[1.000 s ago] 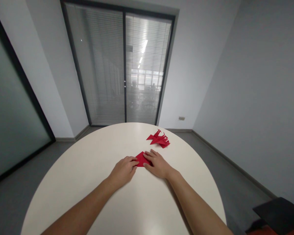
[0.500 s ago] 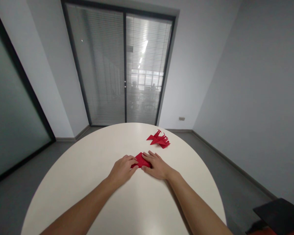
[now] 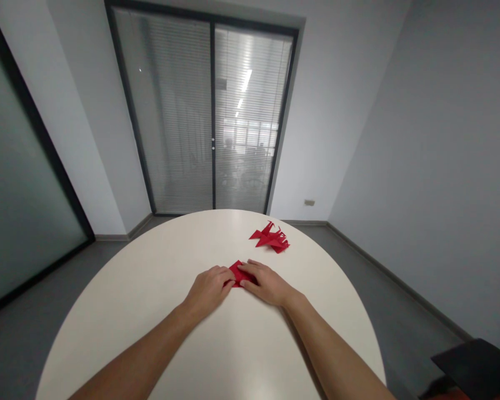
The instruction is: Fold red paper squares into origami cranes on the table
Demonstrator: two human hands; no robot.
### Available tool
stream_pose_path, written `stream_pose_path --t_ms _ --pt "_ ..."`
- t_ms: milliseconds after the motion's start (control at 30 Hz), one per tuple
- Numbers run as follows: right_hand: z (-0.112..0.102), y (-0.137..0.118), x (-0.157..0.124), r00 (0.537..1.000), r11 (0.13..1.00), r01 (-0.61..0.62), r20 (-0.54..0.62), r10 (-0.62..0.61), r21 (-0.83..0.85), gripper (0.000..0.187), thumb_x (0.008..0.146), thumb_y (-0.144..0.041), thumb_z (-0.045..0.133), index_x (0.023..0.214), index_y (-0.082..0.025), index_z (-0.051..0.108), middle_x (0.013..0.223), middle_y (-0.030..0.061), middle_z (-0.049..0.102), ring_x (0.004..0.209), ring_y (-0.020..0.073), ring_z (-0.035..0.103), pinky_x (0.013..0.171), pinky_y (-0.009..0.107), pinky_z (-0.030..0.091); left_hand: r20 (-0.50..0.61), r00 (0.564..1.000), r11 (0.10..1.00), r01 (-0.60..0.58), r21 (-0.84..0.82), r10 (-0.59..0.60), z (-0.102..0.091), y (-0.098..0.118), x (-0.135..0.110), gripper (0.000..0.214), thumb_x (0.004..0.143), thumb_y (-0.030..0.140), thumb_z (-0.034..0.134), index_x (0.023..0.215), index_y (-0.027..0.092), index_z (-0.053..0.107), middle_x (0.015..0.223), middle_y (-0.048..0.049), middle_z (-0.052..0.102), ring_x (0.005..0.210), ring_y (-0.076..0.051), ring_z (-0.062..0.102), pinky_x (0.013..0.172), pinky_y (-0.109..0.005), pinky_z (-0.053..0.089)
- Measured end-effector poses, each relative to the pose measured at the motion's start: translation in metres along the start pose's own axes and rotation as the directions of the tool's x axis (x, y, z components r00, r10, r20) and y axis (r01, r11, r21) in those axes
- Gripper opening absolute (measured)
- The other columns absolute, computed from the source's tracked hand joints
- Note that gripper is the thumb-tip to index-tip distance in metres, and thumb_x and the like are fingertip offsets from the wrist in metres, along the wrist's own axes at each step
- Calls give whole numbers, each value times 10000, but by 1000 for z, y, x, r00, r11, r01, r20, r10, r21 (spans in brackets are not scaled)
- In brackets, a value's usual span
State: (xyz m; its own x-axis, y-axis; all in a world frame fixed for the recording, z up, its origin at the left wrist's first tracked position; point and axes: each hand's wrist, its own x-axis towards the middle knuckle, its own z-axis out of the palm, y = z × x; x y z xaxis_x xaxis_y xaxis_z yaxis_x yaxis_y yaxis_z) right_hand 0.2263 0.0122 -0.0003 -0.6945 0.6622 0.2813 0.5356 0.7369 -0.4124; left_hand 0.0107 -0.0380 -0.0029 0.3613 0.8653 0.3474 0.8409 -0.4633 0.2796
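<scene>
A small folded piece of red paper (image 3: 238,272) lies on the white table in front of me, its top corner pointing away. My left hand (image 3: 211,286) pinches its left edge between thumb and fingers. From the other side, my right hand (image 3: 268,282) holds the right part, index finger on top and thumb at the near edge. Both hands cover the paper's sides, so its full shape is hidden. Farther back and to the right sits a cluster of several red folded paper cranes (image 3: 271,239), apart from my hands.
The round white table (image 3: 150,289) stands before glass doors with blinds (image 3: 183,111). A dark chair-like object (image 3: 479,364) is at the lower right. Grey walls and a wall socket (image 3: 309,203) lie beyond the table.
My right hand's fingers have drawn closer together on the paper. The left fingers have shifted slightly in toward the right thumb. The cranes have not moved.
</scene>
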Motion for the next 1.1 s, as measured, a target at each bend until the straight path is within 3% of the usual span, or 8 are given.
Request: stream_pose_path --t_ms 133,400,567,733,900,1100 --pt "2 1 1 999 999 30 -21 -29 26 339 959 -333 560 1271 -235 654 1235 83 701 1112 251 653 975 376 498 11 999 999 40 32 -40 -1 1 0 213 970 205 501 991 208 713 1004 -45 745 959 -220 666 844 -331 500" --pt "3 -4 5 997 999 48 -57 -48 6 191 932 -174 567 1019 -231 728 1166 64 730 1055 214 677 931 330 501 -7 1000 999 -3 37 3 -1 0 -1 184 955 214 537 954 249 718 1024 -7 746 968 -199 653 819 -297 491" --pt "4 -7 6 989 994 102 -114 -99 24 180 957 -189 558 1017 -220 725 1166 65 726 1078 200 658 955 324 491 -28 999 999 -19 36 20 -1 0 -2 171 952 231 553 1003 259 714 1066 -4 742 991 -196 649 844 -302 493" --pt "2 -11 6 989 993 106 -113 -101 45 218 961 -218 557 1109 -245 714 1165 50 723 1108 206 636 983 349 484 -18 1000 995 15 94 -13 -6 3 -2 192 950 184 509 942 225 697 978 -38 737 930 -210 657 804 -308 495" --pt "-1 -12 7 984 996 22 -181 -6 90 305 886 -194 620 1176 -251 692 1231 60 693 1145 237 621 1026 411 475 -89 993 994 89 68 -82 -8 2 -1 186 947 170 490 946 215 670 962 -40 729 915 -215 664 790 -310 485" --pt "8 0 10 927 936 -142 -289 240 323 404 833 -185 651 1235 -216 625 1223 92 681 1068 231 654 958 413 534 -179 967 983 183 -17 -183 -8 -2 0 199 951 182 466 987 217 659 960 -39 736 861 -198 678 770 -290 480"
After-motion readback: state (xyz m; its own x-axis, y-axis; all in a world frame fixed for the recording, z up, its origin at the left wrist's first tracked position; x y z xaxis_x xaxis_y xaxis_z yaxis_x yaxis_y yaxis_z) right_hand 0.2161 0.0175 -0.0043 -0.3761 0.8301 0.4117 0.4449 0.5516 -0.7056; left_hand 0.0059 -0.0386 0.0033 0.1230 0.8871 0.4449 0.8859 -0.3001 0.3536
